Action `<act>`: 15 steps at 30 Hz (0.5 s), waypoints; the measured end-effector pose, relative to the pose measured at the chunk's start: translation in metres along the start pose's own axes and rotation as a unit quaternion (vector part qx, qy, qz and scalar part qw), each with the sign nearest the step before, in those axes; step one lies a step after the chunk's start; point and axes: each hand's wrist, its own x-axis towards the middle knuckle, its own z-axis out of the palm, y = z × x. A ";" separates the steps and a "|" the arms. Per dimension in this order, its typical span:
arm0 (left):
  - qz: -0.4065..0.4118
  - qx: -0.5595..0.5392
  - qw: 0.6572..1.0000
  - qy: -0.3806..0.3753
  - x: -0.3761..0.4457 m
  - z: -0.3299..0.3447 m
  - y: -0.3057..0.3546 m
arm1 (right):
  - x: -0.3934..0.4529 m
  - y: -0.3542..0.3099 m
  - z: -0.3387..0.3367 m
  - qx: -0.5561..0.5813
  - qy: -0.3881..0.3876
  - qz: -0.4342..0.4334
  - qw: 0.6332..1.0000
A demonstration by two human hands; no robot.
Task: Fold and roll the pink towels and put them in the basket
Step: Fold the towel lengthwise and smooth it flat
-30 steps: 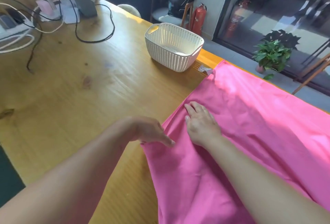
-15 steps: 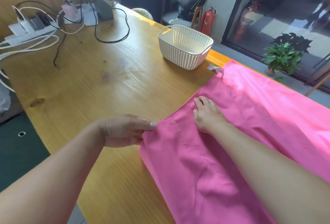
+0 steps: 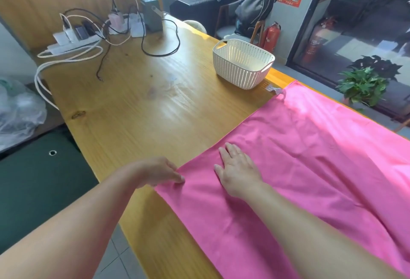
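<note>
A large pink towel [image 3: 310, 156] lies spread over the right half of the wooden table [image 3: 144, 105], with soft wrinkles across it. My left hand [image 3: 159, 172] is at the towel's left edge near its front corner and pinches the cloth there. My right hand [image 3: 237, 172] lies flat on the towel just inside that edge, fingers straight and pointing away from me. An empty white perforated basket [image 3: 235, 72] stands at the table's far edge, beyond the towel's far corner and apart from both hands.
A power strip [image 3: 73, 38] with chargers, loose cables and a grey device [image 3: 152, 14] crowd the table's far left. A small grey tag [image 3: 271, 88] lies by the towel's far corner. A plastic bag [image 3: 17, 110] sits left of the table, and a potted plant [image 3: 363, 83] stands on the right.
My left hand has taken the towel's left edge and drawn it outward. My right hand stays flat on the cloth. The view has lifted and widened.
</note>
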 end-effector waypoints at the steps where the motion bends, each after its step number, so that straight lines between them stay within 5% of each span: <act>1: 0.001 0.003 0.999 0.036 -0.001 0.001 -0.001 | -0.001 0.002 0.002 -0.009 -0.001 0.000 1.000; 6: 0.030 0.058 0.982 0.178 -0.005 0.014 -0.007 | -0.001 0.004 0.008 -0.024 -0.012 -0.003 1.000; 15: -0.001 0.107 0.955 0.278 0.004 0.036 -0.015 | -0.001 -0.003 0.015 0.015 0.015 0.002 1.000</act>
